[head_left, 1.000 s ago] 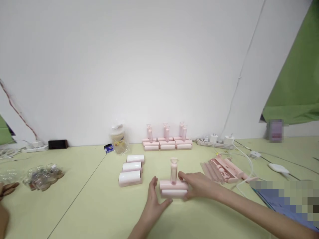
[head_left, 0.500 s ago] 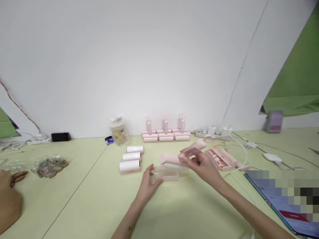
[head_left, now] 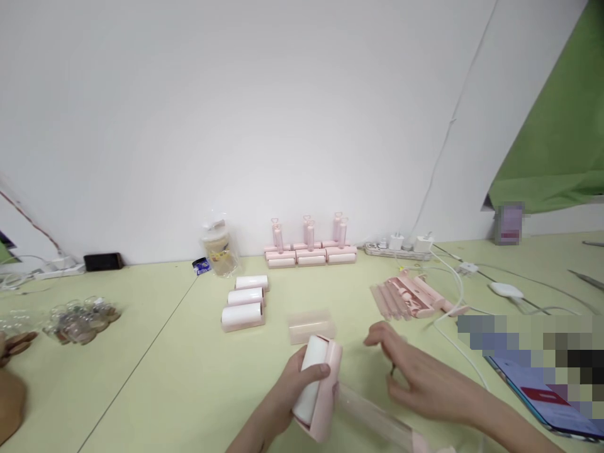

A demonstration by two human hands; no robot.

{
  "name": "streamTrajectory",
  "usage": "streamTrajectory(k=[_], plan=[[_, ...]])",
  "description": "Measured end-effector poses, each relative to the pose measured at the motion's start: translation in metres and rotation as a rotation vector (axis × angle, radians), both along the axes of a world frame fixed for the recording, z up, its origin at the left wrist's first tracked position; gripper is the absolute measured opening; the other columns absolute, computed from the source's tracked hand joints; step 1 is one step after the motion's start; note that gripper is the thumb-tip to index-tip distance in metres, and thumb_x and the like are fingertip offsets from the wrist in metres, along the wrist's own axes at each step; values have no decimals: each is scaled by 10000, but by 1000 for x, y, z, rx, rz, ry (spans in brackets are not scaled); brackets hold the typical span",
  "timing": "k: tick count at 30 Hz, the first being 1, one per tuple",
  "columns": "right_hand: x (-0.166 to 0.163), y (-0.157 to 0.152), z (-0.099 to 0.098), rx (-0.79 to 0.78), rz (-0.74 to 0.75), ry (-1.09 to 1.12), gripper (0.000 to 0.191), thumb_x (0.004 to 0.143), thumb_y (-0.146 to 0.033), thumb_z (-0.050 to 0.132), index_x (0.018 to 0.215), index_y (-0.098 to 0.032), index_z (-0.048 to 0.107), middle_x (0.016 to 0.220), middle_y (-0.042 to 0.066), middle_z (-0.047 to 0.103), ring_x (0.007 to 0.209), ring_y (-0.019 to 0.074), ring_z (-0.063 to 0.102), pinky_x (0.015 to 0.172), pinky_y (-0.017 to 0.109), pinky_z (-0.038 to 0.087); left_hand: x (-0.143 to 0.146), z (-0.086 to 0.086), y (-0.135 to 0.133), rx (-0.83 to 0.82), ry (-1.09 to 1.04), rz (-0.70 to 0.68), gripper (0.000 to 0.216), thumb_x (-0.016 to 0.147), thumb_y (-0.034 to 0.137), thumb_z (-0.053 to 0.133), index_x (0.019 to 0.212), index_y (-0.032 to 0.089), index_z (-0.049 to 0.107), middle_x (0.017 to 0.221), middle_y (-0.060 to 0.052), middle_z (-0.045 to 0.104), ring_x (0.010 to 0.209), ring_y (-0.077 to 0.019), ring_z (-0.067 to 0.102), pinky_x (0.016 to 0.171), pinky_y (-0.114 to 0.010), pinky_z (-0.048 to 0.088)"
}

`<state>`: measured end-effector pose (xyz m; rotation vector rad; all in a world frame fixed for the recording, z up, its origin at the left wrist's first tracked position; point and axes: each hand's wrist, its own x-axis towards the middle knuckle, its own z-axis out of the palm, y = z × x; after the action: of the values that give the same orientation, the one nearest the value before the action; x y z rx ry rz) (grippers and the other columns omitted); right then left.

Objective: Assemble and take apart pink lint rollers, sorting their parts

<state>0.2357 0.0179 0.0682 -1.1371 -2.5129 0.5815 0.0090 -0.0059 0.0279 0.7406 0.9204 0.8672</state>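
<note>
My left hand point(head_left: 295, 390) is wrapped round the head of a pink lint roller point(head_left: 334, 371), which is tilted and carries a white roll. Its clear handle slants down toward the bottom edge of the view. To the right of it, my right hand point(head_left: 413, 377) hovers with fingers curved and apart, nothing visible in them. A see-through pinkish cover point(head_left: 311, 328) lies on the table just beyond my left hand. Further left, several white rolls point(head_left: 243, 314) rest in a short row.
Finished-looking pink lint rollers point(head_left: 311, 255) stand along the wall. Pink plastic parts point(head_left: 415, 296) and clear tubes lie to the right, near white cables and a power strip point(head_left: 399, 251). A phone point(head_left: 542, 396) is at right; another person's arm point(head_left: 12, 402) shows at left.
The lint roller has come down and nearer, from my right hand into my left. My left hand has let go of the clear cover. My right hand is now free of the roller.
</note>
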Motion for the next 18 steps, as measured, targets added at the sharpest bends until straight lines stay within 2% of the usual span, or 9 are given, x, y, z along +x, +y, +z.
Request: streamTrajectory(k=[3,5,8,10,12,14,18], plan=[[17,11,-4,-32,-255,109,138,806,-221,349,941,-236,374,951,62,489,784,166,543,714,307,449,-1,-8,1,67,128,85,406,647,278,628,1019,179,499,805,-32,617,747,-189,596,684,-304,460],[21,15,-8,-135,-312,184,220,872,-325,247,1044,-244,358,836,42,516,719,166,560,667,297,462,0,-14,2,138,195,103,369,655,282,612,992,169,512,859,-46,612,802,-199,577,701,-302,451],[10,9,-10,-253,-289,127,364,890,-423,199,1209,-273,287,609,-25,498,538,161,543,532,260,437,5,-22,1,240,224,73,351,655,255,600,982,165,509,870,-40,606,820,-199,558,717,-302,438],[-5,0,-10,-215,-250,32,309,888,-421,241,1143,-287,352,560,-45,484,514,156,526,521,246,406,8,-26,0,281,264,83,296,661,221,568,945,160,512,837,-30,603,798,-191,551,717,-301,432],[-20,-9,-8,-146,-197,-10,209,891,-380,264,976,-273,422,610,-39,522,550,149,530,537,235,387,11,-25,-1,309,333,101,244,665,182,530,907,157,509,796,-19,590,766,-180,540,707,-296,429],[-32,-14,-4,-75,-139,-35,196,896,-328,265,853,-250,440,685,-25,565,580,145,540,534,227,369,13,-22,-2,340,406,109,214,667,160,504,881,157,497,764,-9,567,736,-170,525,689,-289,427],[-42,-16,4,50,-90,-90,206,885,-260,299,858,-242,503,791,-1,617,634,151,581,539,228,362,15,-16,-2,386,502,105,207,663,160,511,866,162,474,736,4,525,692,-155,506,657,-273,423]])
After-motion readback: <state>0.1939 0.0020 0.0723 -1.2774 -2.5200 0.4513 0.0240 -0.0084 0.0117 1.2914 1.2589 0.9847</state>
